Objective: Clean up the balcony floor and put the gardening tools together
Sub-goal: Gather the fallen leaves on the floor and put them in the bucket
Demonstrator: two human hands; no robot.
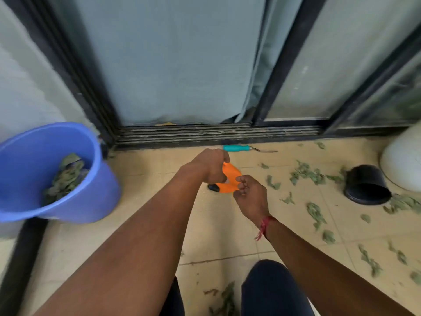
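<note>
Left hand (210, 166) grips orange tool (230, 176), right hand (250, 195) curled beside it, hold unclear; bucket (103, 190) part-filled, leaves (307, 174) litter right.

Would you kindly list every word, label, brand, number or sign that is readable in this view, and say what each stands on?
None: no readable text shows anywhere in this view.
The blue bucket has a plain wall, with no label.
The orange tool, gripped by the left hand, is partly covered and blurred; no marking shows.
The teal-handled tool, black pot and white container show no print.
</note>
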